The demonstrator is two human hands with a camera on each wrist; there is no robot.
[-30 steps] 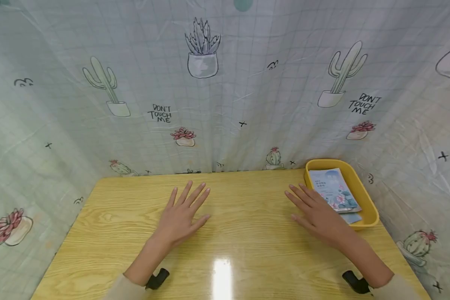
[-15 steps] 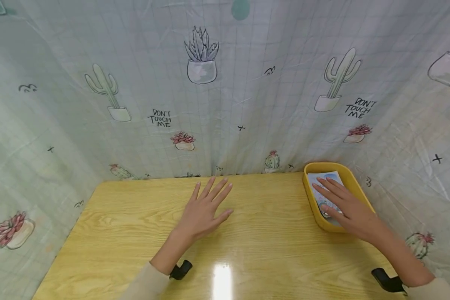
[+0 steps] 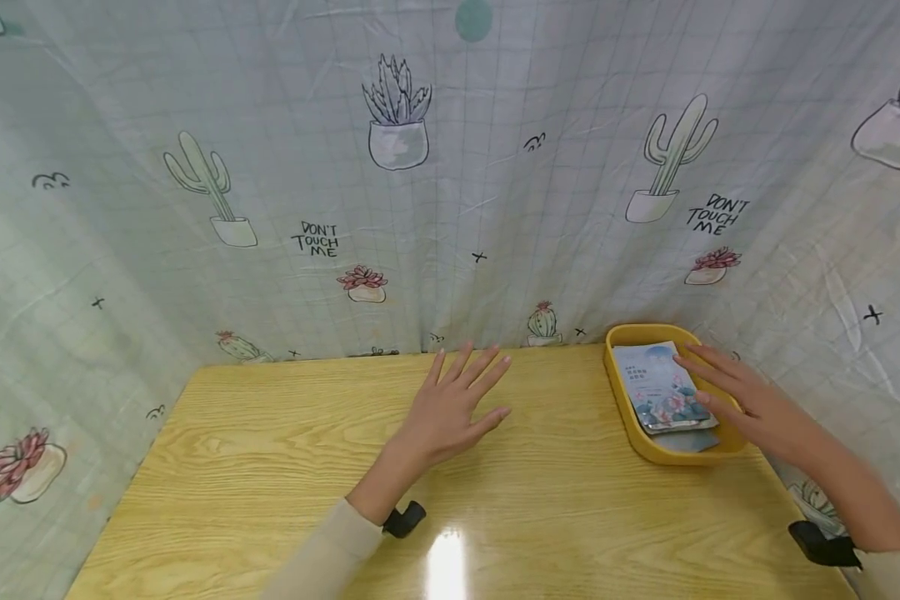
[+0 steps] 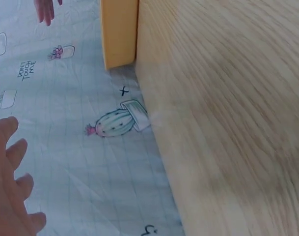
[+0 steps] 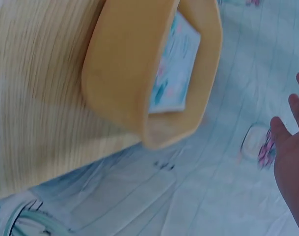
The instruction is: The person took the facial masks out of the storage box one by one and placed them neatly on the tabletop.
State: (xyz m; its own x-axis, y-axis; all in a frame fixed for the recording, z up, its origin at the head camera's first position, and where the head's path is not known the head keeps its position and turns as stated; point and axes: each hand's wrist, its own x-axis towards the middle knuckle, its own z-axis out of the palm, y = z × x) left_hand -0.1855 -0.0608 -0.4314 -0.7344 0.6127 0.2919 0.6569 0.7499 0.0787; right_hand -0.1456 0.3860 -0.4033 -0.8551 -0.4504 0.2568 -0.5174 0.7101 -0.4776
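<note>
A yellow bin [image 3: 633,421] stands at the back right corner of the wooden table. Inside it lie flat printed sachets, the top one a white and blue packet [image 3: 656,383] with pink flowers. My right hand [image 3: 757,412] hovers over the bin's right side, fingers spread and holding nothing. In the right wrist view that hand [image 5: 291,152] appears at the right edge, apart from the bin. Above the middle of the table my left hand [image 3: 446,408] is held with straight, spread fingers and grips nothing. Only part of the left hand [image 4: 12,182] shows in the left wrist view.
The table [image 3: 270,467] has a light wood surface with a bright reflection near the front. A cactus-printed curtain [image 3: 450,183] hangs behind and along both sides. Black straps sit at both wrists, the left strap [image 3: 405,518] and the right strap [image 3: 823,543].
Both hands have moved to the right. My right hand has passed across the bin to its right side, uncovering the top packet. My left hand has come from the left toward the table's middle.
</note>
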